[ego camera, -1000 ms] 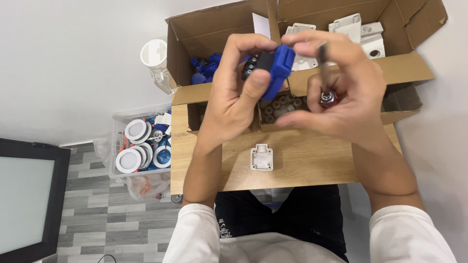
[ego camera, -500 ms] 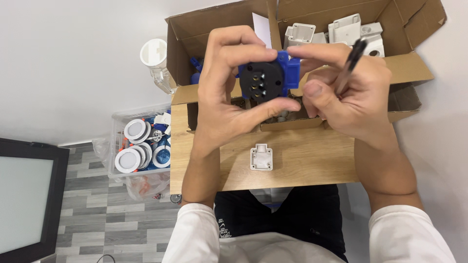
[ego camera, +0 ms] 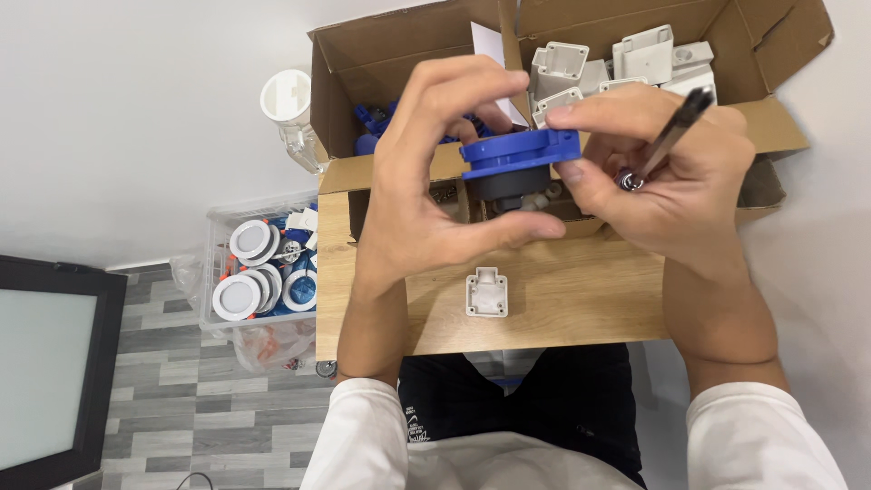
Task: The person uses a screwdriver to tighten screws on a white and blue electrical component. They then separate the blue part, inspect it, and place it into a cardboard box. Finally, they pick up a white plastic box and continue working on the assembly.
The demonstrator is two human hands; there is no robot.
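Note:
My left hand (ego camera: 426,181) grips a blue socket part (ego camera: 519,161) with a dark round body under its blue flange, held up over the wooden table (ego camera: 562,299). My right hand (ego camera: 671,181) touches the right edge of the blue flange with its fingertips. That hand also holds a dark screwdriver (ego camera: 673,134), its shaft sticking up to the right, and small metal screws against the palm. A small white housing (ego camera: 487,292) lies on the table just below both hands.
An open cardboard box (ego camera: 381,54) at the table's far edge holds blue parts on the left and white housings (ego camera: 635,59) on the right. A clear bin (ego camera: 259,272) of round white and blue caps stands on the floor at left. A dark screen (ego camera: 45,363) stands at far left.
My left hand has turned the blue socket part, so its dark face no longer points at me and the flange is now seen edge-on. My right hand stayed beside it with the screwdriver.

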